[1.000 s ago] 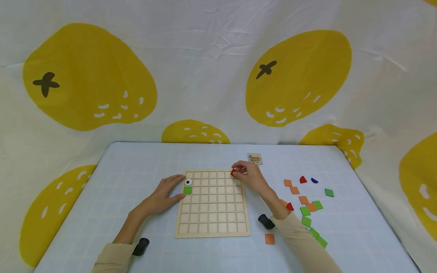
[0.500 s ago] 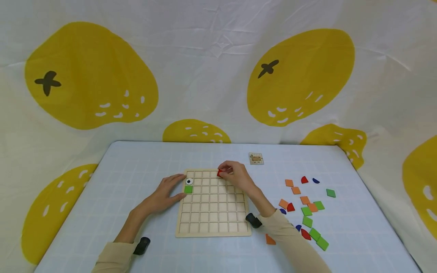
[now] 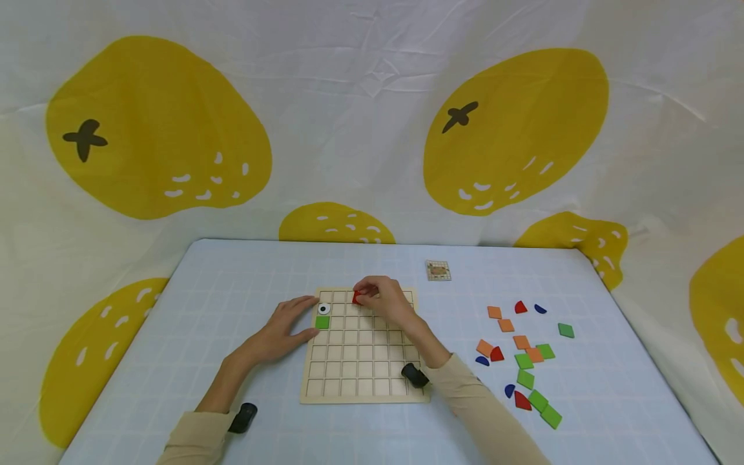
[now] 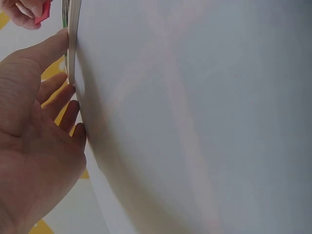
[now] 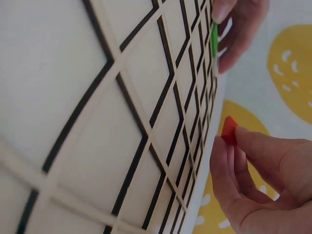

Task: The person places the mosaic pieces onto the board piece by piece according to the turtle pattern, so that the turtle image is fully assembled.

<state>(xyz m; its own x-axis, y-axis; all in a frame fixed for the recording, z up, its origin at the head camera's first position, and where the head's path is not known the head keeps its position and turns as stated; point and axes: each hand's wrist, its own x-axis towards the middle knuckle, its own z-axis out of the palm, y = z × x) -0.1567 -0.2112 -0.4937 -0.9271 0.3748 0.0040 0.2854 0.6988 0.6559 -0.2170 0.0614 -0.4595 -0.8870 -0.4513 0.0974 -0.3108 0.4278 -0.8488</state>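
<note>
A wooden grid board [image 3: 363, 370] lies on the table in the head view. My left hand [image 3: 278, 332] spreads its thumb and fingers against the board's left edge. Close to those fingers, a white tile with a black dot [image 3: 323, 309] and a green square tile [image 3: 322, 322] sit in the left column. My right hand [image 3: 386, 302] pinches a small red tile [image 3: 356, 298] over the far row, left of the middle. In the right wrist view the red tile [image 5: 229, 130] stands between thumb and fingertips, apart from the grid. Its full shape is partly hidden by the fingers.
Right of the board lie scattered orange squares [image 3: 506, 325], green squares [image 3: 526, 379], red wedges [image 3: 522, 401] and blue half-rounds [image 3: 482, 361]. A small printed card [image 3: 438, 270] lies behind the board's right corner. A fruit-patterned cloth [image 3: 372, 129] hangs behind the table.
My right hand has carried the red tile leftward along the board's far row, from the right corner to left of the middle. The left hand has stayed at the board's edge.
</note>
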